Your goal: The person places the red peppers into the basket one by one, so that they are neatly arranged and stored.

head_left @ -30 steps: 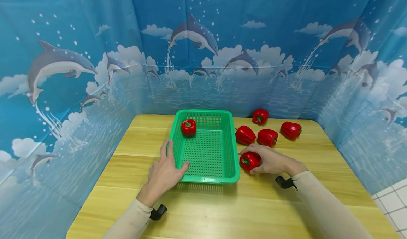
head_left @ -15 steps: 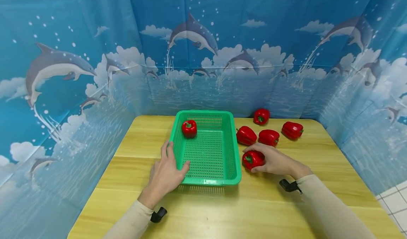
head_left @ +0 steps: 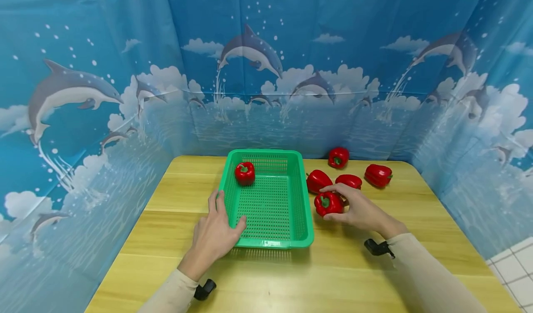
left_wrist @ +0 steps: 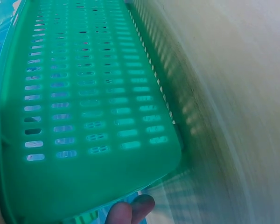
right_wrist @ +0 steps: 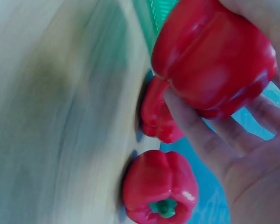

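My right hand [head_left: 362, 212] holds a red bell pepper [head_left: 326, 203] by its sides, just right of the green plastic basket [head_left: 272, 244]. In the right wrist view this bell pepper [right_wrist: 210, 60] appears raised off the table, with fingers beneath it. At the basket's near left corner, my left hand [head_left: 216, 234] grips the rim, thumb over the inner side and fingers along the outside. Fingertips [left_wrist: 119, 213] show below the rim in the left wrist view. Another red bell pepper [head_left: 244, 173] stands inside the basket, in its far left corner.
Right of the basket lie several more red peppers: one close to its wall [head_left: 318, 181], one partly behind my right hand [head_left: 349, 180], one at the back [head_left: 338, 157] and one farther right [head_left: 378, 175]. A dolphin-print curtain [head_left: 266, 118] surrounds the wooden table [head_left: 266, 280].
My right hand has lifted the bell pepper and moved slightly away from me, now partly covering a pepper behind. The left hand stays at the basket's corner.
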Motion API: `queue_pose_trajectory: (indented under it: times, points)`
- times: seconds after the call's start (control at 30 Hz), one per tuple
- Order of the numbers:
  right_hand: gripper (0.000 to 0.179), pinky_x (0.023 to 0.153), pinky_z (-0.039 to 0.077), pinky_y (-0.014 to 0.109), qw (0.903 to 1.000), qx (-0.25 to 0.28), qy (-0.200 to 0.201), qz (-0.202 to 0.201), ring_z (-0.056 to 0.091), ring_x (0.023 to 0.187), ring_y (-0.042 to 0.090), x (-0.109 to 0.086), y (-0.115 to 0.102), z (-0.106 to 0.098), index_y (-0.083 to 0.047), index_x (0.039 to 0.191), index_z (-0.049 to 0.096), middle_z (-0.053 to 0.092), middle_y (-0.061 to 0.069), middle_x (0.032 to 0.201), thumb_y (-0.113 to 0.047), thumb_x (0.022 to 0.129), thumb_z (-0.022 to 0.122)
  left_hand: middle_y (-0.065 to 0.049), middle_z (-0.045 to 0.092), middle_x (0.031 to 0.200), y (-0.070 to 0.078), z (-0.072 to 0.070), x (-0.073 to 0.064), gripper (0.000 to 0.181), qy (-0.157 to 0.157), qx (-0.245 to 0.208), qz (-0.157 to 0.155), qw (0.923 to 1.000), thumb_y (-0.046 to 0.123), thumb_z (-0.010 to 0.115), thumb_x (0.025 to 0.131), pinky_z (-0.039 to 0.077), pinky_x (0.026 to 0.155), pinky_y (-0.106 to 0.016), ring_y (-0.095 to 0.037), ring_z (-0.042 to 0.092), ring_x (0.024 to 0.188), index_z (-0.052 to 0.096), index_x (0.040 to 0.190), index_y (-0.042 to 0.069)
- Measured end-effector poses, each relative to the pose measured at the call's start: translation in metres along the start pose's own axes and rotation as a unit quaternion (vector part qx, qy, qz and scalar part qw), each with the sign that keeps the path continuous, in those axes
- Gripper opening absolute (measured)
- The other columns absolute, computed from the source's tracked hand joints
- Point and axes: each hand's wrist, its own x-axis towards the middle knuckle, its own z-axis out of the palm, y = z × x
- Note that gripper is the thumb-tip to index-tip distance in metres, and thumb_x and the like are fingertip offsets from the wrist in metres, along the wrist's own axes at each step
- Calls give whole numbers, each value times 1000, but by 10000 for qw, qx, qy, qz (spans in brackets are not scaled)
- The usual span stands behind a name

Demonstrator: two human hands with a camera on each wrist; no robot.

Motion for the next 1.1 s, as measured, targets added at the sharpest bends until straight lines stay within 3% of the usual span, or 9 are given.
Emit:
queue_pose_trajectory:
  times: [0.27, 0.5, 0.7, 0.83, 0.97, 1.1]
  points:
    - [73, 90, 63, 31, 9974, 38, 711, -132, 69, 116, 10, 6, -9, -7, -30, 145, 62, 66, -11, 138, -52, 82, 91, -12, 14, 178, -2, 2, -2, 102, 64, 19, -15, 10000, 60, 61, 99, 31, 33, -26, -16, 41, 37, 16, 170, 2]
    - [73, 67, 60, 37, 9952, 115, 952, -215, 66, 85, 13, 14, -18, -17, -25, 145, 63, 68, -8, 137, -46, 82, 93, -12, 14, 178, -2, 3, -2, 104, -7, 14, -4, 10000, 63, 60, 99, 30, 33, -25, -16, 41, 37, 15, 171, 3]
    - [74, 74, 64, 37, 9953, 143, 940, -197, 71, 96, 12, 26, -27, -22, -25, 147, 61, 66, -4, 140, -48, 83, 92, -12, 16, 177, 0, 1, 0, 103, 101, 27, 53, 9999, 63, 59, 99, 29, 32, -25, -16, 40, 36, 17, 170, 3]
    - [77, 73, 64, 32, 9964, 129, 826, -149, 71, 91, 13, 35, -35, -24, -23, 149, 60, 67, -1, 136, -51, 84, 89, -13, 16, 177, 0, 1, -1, 103, 64, 56, 36, 10000, 64, 58, 99, 29, 32, -25, -16, 40, 36, 16, 170, 3]
    - [77, 72, 62, 29, 9965, 203, 814, -69, 69, 89, 11, 46, -42, -25, -27, 150, 59, 66, -5, 131, -55, 84, 88, -13, 15, 177, -1, 1, -1, 103, 53, 76, 30, 10000, 64, 58, 99, 29, 32, -25, -16, 40, 36, 16, 171, 3]
    - [75, 79, 64, 30, 9957, 401, 821, -167, 70, 99, 11, 57, -45, -22, -29, 150, 58, 66, -7, 132, -54, 85, 88, -13, 16, 177, -1, 2, -1, 102, 107, 69, 52, 9999, 63, 60, 99, 29, 32, -25, -16, 40, 36, 17, 170, 3]
